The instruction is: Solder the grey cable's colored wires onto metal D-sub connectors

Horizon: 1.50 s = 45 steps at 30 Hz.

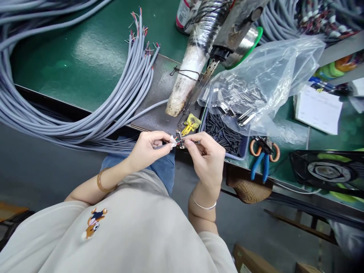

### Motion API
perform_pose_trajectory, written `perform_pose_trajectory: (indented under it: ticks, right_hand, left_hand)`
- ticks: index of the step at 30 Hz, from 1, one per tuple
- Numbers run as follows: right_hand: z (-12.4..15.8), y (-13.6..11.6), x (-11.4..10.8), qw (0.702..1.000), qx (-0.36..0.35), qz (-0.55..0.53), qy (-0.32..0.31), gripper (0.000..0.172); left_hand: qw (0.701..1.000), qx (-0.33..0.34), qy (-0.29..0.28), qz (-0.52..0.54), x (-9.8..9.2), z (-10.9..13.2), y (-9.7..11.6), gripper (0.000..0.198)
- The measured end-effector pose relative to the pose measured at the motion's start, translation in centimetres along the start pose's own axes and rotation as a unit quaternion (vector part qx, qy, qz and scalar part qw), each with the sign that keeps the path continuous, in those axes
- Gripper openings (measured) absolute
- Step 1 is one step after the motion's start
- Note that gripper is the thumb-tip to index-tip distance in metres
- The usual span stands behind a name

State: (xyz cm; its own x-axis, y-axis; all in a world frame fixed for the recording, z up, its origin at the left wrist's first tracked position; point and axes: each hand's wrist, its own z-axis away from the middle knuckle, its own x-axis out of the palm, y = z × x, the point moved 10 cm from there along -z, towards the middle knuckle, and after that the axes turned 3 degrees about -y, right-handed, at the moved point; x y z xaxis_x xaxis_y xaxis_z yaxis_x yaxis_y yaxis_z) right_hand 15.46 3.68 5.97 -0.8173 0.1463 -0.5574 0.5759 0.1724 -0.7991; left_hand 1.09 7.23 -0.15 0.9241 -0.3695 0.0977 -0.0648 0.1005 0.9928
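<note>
A small metal connector point(179, 139) with thin coloured wires sits between my two hands at the table's front edge. My left hand point(150, 148) pinches the white wrapped end of the wires just left of it. On the other side, my right hand point(206, 153) has thumb and forefinger closed at the connector's right side; whether they grip the connector or a small part on it is too small to tell. Behind the connector lies a yellow clip-like piece point(191, 124). A grey cable point(155, 107) runs from the bundle towards the tube behind my hands.
A large bundle of grey cables point(113, 110) curves along the left. Behind my hands are a taped white tube point(187, 64) and a solder spool point(244, 45). To the right are a bin of black sleeves point(222, 132), a bag of connectors point(256, 87), blue-handled pliers point(261, 163) and a fan point(327, 171).
</note>
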Motion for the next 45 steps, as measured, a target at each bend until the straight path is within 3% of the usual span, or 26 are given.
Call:
perform_pose_trajectory:
  ticks: [6, 12, 18, 21, 25, 28, 31, 36, 39, 42, 45]
  right_hand:
    - [-0.2, 0.4, -0.4, 1.000, 0.012, -0.003, 0.006, 0.014]
    - [-0.1, -0.2, 0.5, 0.998, -0.026, 0.036, -0.040, 0.017]
    - [0.4, -1.8, 2.2, 0.981, -0.100, 0.157, -0.060, 0.022]
    - [0.8, -2.0, 2.1, 0.978, -0.118, 0.164, -0.053, 0.014]
    - [1.2, 0.4, -1.5, 0.995, -0.017, 0.077, 0.065, 0.026]
    - [1.2, 2.2, -1.1, 0.998, 0.057, 0.016, 0.012, 0.025]
    - [1.2, 2.8, 0.1, 0.996, 0.081, -0.030, -0.032, 0.026]
    - [1.3, 3.6, 0.8, 0.987, 0.120, -0.111, -0.002, 0.026]
    - [1.3, 3.6, 1.3, 0.980, 0.121, -0.160, 0.009, 0.023]
    - [1.3, 3.3, 1.5, 0.983, 0.114, -0.143, 0.011, 0.024]
    - [1.3, 2.5, 0.7, 0.992, 0.087, -0.077, 0.041, 0.023]
  left_hand:
    - [1.000, 0.008, -0.013, -0.026, 0.2, 0.0, 0.3, 0.011]
    - [0.999, 0.003, -0.032, -0.013, 0.5, 0.1, -0.1, 0.007]
    - [0.990, -0.024, -0.074, 0.114, 1.5, 0.5, -1.1, 0.027]
    - [0.982, -0.045, -0.100, 0.153, 2.1, 0.7, -1.7, 0.035]
    - [0.968, -0.064, -0.139, 0.198, 2.5, 1.1, -1.8, 0.033]
    - [0.963, -0.059, -0.162, 0.206, 2.5, 1.2, -1.4, 0.029]
    - [0.962, -0.038, -0.166, 0.211, 2.4, 1.1, -0.8, 0.028]
    - [0.977, -0.016, -0.126, 0.170, 1.7, 1.0, -0.7, 0.022]
    - [0.990, 0.089, -0.082, 0.069, 0.9, 1.0, 0.9, 0.011]
    - [0.983, 0.177, -0.040, -0.021, 0.5, 1.4, 2.4, 0.006]
    - [0.992, 0.123, -0.015, 0.009, 0.0, 0.9, 1.3, 0.007]
